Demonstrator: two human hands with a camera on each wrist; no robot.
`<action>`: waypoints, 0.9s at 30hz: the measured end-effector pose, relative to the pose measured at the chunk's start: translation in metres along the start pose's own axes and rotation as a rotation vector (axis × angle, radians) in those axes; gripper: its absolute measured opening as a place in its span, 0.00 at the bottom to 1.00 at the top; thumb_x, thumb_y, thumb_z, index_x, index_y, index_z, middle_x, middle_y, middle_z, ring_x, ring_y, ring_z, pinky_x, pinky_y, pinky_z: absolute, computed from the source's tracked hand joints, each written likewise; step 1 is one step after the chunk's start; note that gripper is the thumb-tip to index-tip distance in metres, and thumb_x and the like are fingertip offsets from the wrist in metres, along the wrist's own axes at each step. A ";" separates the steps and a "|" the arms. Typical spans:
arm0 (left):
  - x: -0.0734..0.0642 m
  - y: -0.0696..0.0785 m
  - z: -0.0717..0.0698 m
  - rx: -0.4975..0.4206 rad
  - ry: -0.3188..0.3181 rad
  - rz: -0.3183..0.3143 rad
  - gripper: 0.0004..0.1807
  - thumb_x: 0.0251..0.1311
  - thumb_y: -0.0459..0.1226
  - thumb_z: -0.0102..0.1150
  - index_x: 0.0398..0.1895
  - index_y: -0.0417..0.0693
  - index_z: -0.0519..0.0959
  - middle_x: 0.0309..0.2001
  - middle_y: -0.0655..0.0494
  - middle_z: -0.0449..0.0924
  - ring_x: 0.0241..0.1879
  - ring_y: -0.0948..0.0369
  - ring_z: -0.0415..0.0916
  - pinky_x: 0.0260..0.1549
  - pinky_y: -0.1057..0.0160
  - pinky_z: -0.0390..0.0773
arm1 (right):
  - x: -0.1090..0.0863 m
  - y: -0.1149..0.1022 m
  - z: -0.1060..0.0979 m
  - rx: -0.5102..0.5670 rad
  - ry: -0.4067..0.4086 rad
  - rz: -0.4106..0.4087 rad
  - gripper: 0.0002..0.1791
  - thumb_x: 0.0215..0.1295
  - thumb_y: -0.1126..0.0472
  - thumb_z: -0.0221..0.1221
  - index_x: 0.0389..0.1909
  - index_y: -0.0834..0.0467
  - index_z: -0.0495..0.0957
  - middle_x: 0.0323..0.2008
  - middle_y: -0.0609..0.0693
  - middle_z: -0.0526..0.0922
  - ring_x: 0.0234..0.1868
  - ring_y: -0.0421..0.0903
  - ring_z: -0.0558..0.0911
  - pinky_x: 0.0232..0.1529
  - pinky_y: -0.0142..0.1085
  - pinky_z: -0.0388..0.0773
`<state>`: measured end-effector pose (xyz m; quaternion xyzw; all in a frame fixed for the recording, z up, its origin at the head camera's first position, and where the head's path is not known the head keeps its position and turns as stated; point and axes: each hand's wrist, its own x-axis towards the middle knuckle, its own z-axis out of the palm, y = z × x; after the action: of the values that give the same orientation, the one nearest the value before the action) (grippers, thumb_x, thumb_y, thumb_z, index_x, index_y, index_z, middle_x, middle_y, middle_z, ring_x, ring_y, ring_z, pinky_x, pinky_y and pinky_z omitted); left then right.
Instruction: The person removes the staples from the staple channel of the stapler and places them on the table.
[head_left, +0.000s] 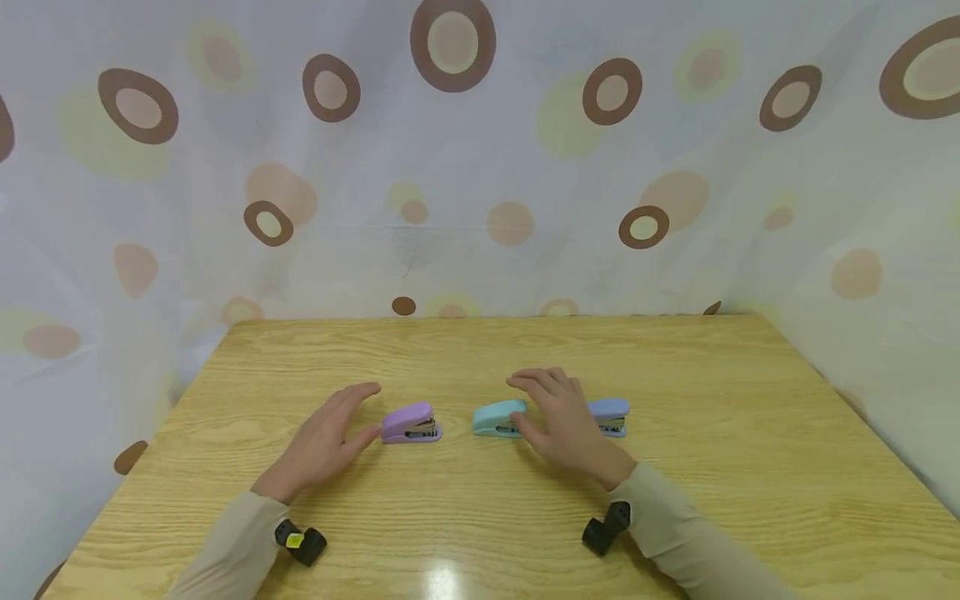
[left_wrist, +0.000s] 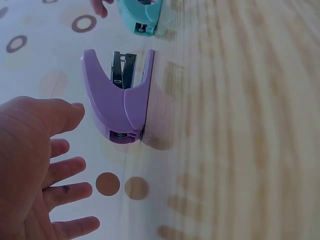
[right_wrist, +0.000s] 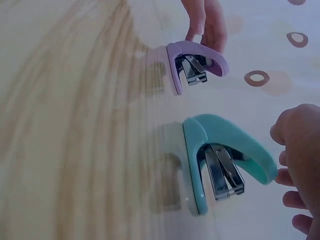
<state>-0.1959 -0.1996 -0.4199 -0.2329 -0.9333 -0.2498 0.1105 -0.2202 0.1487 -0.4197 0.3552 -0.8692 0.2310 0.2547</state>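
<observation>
Three small staplers lie in a row on the wooden table: a purple stapler [head_left: 407, 421], a teal stapler [head_left: 493, 417] and a blue stapler [head_left: 613, 412]. Just left of the purple one is my left hand [head_left: 322, 443], fingers apart and holding nothing. The left wrist view shows a gap between its thumb [left_wrist: 67, 116] and the purple stapler [left_wrist: 117, 102]. My right hand [head_left: 564, 423] hovers between the teal and blue staplers, covering part of each. In the right wrist view its relaxed fingers are beside the teal stapler [right_wrist: 230, 142], without gripping it.
The wooden table [head_left: 465, 508] reaches back to a patterned curtain [head_left: 465, 167], which also hangs along both sides. A black wrist camera [head_left: 302, 542] sits on the left sleeve, and another black camera [head_left: 606, 529] on the right sleeve.
</observation>
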 end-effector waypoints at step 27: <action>0.009 0.011 0.010 -0.073 0.017 0.086 0.24 0.63 0.38 0.60 0.62 0.43 0.71 0.63 0.48 0.72 0.63 0.48 0.68 0.59 0.45 0.70 | 0.022 -0.028 0.028 0.023 -0.084 0.025 0.21 0.61 0.58 0.64 0.55 0.56 0.77 0.54 0.49 0.79 0.52 0.48 0.72 0.45 0.44 0.64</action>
<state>-0.1991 -0.1831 -0.4209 -0.2747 -0.9118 -0.2806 0.1204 -0.2211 0.1029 -0.4215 0.3565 -0.8809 0.2290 0.2109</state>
